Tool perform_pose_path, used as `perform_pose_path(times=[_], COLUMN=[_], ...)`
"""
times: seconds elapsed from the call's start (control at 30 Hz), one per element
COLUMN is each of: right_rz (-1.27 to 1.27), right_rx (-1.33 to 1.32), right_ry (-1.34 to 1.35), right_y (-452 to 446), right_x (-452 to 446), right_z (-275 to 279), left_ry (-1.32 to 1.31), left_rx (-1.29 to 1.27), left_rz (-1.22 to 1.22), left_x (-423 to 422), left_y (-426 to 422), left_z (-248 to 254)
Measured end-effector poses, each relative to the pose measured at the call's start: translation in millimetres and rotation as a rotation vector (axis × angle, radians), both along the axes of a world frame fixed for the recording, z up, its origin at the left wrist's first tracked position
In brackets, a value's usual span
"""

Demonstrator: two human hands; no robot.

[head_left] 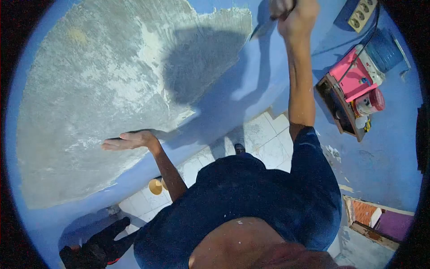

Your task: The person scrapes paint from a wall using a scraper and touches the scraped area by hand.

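My right hand (pixel 296 20) is raised high at the top of the view, its fingers wrapped round the handle of a scraper (pixel 262 29). The thin blade points down and left, close to the ragged edge of the blue paint. Lower on the left, my left hand (pixel 128 140) is stretched out with straight fingers and holds nothing. It lies at the wall's bare grey patch (pixel 89 103); whether it presses on the surface I cannot tell. Shadows of my head and right arm fall across the grey patch and the blue paint (pixel 219 110).
On the right, a wooden shelf (pixel 342 105) carries a pink box (pixel 351 76), a tub (pixel 369 102) and a blue container (pixel 384 51). A power strip (pixel 362 15) hangs above. Yellowish cups (pixel 155 186) stand on the tiled floor (pixel 143 204). Dark cloth-like items (pixel 96 246) are at lower left.
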State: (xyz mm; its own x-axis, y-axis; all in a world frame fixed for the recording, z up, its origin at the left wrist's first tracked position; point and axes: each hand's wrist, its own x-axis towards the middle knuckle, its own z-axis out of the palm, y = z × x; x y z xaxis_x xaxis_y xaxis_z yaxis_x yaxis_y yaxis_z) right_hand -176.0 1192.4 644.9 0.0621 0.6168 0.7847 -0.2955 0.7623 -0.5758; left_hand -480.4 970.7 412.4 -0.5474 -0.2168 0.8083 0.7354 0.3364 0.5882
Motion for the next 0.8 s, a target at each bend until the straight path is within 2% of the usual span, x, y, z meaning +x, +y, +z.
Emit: perform_pose_path(times=[0.07, 0.13, 0.2, 0.27, 0.37, 0.47, 0.6, 0.7, 0.73, 0.8], right_rz=[0.605, 0.135, 0.635, 0.086, 0.27, 0.351, 0.116, 0.44, 0.312, 0.306], right_rx=[-0.006, 0.125, 0.225, 0.264, 0.066, 0.248, 0.125, 0.407, 0.347, 0.278], right_ry=[0.51, 0.383, 0.622, 0.384, 0.264, 0.338, 0.225, 0.332, 0.273, 0.277], right_y=[13, -37, 7, -31, -17, -28, -25, -46, -61, -46], right_x=[31, 42, 38, 6, 48, 69, 22, 50, 45, 23], right_z=[-1, 30, 8, 28, 40, 45, 42, 61, 62, 51], left_ry=[0.0, -0.007, 0.017, 0.044, 0.04, 0.054, -0.01, 0.05, 0.053, 0.06], left_rx=[0.015, 0.032, 0.034, 0.016, -0.017, -0.008, 0.008, -0.012, -0.002, 0.018], left_rz=[0.0, -0.014, -0.022, -0.018, -0.001, -0.004, 0.003, 0.025, 0.02, 0.002], left_x=[-3, 7, 7, 6, 0, 0, 5, -1, -2, -1], left_y=[7, 7, 11, 8, 5, 7, 6, 7, 6, 7], left_z=[-1, 6, 10, 6, 2, 2, 8, 2, 1, 2])
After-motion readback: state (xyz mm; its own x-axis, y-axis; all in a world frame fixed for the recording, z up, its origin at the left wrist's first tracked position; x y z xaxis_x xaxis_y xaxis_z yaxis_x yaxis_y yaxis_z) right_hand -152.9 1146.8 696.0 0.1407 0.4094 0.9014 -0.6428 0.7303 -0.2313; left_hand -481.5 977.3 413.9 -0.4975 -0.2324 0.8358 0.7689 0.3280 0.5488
